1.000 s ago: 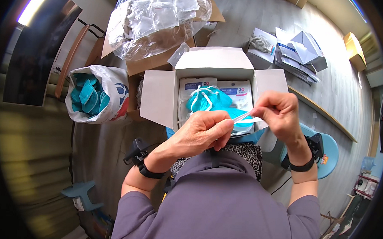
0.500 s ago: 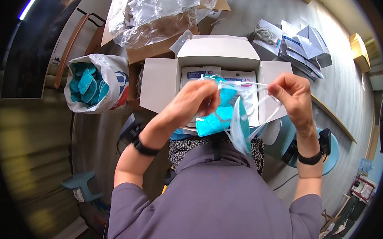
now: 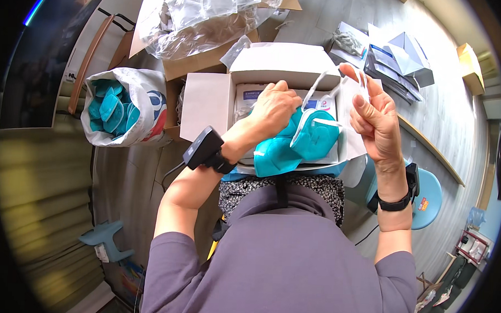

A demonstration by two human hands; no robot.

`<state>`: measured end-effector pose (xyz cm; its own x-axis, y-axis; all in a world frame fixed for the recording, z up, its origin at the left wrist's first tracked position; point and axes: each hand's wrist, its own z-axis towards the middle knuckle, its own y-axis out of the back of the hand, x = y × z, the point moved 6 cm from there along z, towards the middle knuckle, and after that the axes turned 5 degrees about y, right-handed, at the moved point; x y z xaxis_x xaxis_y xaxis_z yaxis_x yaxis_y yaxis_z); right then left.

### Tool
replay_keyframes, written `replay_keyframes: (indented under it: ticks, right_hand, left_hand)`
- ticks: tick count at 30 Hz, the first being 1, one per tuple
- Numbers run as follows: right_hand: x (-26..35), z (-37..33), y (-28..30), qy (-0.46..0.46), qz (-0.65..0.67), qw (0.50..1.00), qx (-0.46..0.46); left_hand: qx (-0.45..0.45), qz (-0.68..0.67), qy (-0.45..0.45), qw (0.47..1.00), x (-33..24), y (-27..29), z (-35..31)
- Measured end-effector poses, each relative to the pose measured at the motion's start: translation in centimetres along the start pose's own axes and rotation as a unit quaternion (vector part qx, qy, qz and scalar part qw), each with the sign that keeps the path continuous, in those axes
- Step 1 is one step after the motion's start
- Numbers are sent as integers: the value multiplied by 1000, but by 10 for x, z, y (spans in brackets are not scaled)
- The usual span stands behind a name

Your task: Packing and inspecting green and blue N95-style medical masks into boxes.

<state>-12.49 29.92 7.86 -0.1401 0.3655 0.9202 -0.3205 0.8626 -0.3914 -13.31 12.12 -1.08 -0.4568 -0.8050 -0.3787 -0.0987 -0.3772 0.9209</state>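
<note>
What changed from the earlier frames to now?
The left hand appears to have let go of the white straps and moved forward over the open box; its grip is unclear. The right hand moved forward, straps at its fingers. The teal mask, edge-on before, swung forward and turned. The white bag stayed put.

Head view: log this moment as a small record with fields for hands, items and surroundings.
Left hand: over the white box, fingers curled; any hold is hidden
Right hand: raised at the box's right, white strap at its fingers
Right mask: teal, overlapping the left mask in view
Left mask: teal, at the box's near side
Box contents: white packets
Left: white sack holding teal masks
Beyond: clear plastic packaging, cardboard box
</note>
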Motion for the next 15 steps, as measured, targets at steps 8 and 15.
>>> replay_keyframes:
  ticks: [8, 15]
  right_hand:
    - [-3, -1, -7, 84, -180, 979, -35]
    - [-7, 15, -46, 262, -409, 874, -18]
  left_hand:
    - [-165, -128, 32, 977, 12, 70, -17]
    - [-196, -419, 178, 868, 29, 91, -28]
